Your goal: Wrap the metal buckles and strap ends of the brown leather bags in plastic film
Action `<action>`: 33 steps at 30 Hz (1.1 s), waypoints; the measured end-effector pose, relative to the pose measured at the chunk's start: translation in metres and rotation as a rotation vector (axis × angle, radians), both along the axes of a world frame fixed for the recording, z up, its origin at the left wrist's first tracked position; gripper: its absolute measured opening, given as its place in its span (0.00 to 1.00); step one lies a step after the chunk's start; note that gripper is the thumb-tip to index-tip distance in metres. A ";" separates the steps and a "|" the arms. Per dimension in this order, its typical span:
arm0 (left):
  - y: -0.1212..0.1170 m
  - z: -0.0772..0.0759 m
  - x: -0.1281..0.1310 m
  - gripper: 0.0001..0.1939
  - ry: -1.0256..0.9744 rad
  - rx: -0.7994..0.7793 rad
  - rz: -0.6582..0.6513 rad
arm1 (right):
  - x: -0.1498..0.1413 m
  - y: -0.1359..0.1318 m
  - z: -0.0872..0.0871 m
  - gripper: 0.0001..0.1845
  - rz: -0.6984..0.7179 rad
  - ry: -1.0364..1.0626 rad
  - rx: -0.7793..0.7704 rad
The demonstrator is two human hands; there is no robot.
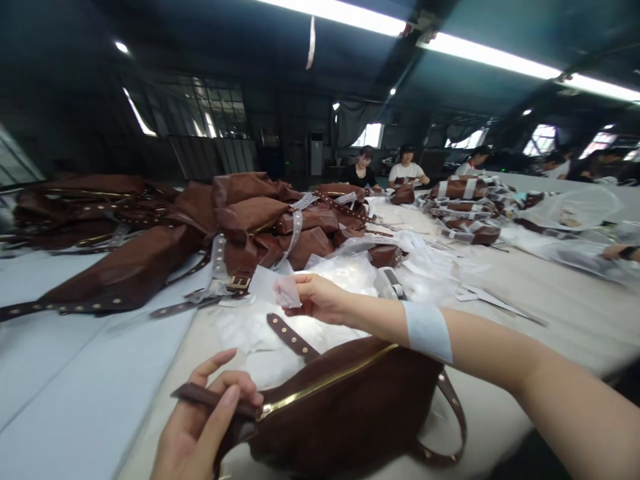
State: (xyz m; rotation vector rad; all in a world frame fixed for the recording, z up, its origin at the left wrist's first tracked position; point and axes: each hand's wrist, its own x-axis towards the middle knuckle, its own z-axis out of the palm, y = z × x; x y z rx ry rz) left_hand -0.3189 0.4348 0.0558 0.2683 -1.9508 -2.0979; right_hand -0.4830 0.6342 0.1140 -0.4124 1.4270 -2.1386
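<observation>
A dark brown suede bag (350,400) with a gold zipper lies in front of me on the table. My left hand (200,427) is closed around the bag's left end, thumb and fingers pinching a brown strap tab by the zipper's end. My right hand (315,300) reaches across above the bag, a pale band on its forearm. Its fingers pinch a small translucent plastic piece (287,291) over a heap of clear wrappers (250,330). A studded brown strap (290,337) sticks up from behind the bag.
A big pile of brown bags and studded straps (200,233) covers the table's left and middle. More bags and plastic wrap (470,207) lie further along. Several people sit at the far end (407,170); another person's hand (620,252) rests at the right edge.
</observation>
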 end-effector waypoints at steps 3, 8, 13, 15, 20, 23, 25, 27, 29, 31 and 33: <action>0.000 0.019 -0.004 0.29 0.036 0.162 0.003 | 0.028 -0.038 -0.004 0.18 0.117 -0.083 -0.106; -0.002 0.029 -0.022 0.33 0.051 0.313 0.082 | 0.040 -0.077 -0.010 0.22 0.175 0.028 -0.112; -0.001 0.029 -0.033 0.34 0.124 0.392 0.396 | 0.043 -0.091 -0.024 0.27 0.087 0.116 -0.066; -0.003 0.027 -0.037 0.33 0.140 0.414 0.408 | 0.050 -0.089 -0.032 0.31 0.081 0.021 -0.079; -0.013 0.015 -0.051 0.29 0.207 0.417 0.498 | 0.061 -0.077 -0.048 0.37 0.361 0.013 0.091; -0.017 0.008 -0.056 0.28 0.204 0.451 0.511 | 0.053 -0.072 -0.049 0.35 0.512 0.176 0.243; -0.018 0.005 -0.054 0.30 0.188 0.468 0.486 | 0.046 -0.070 -0.047 0.30 0.580 0.228 0.272; -0.019 0.003 -0.050 0.32 0.160 0.466 0.489 | 0.042 -0.066 -0.042 0.29 0.609 0.199 0.247; -0.021 0.001 -0.043 0.33 0.125 0.438 0.535 | 0.041 -0.062 -0.037 0.31 0.595 0.154 0.221; -0.025 -0.002 -0.037 0.33 0.103 0.417 0.586 | 0.045 -0.057 -0.030 0.34 0.604 0.141 0.190; -0.029 -0.003 -0.030 0.34 0.101 0.441 0.609 | 0.052 -0.051 -0.025 0.34 0.646 0.118 0.156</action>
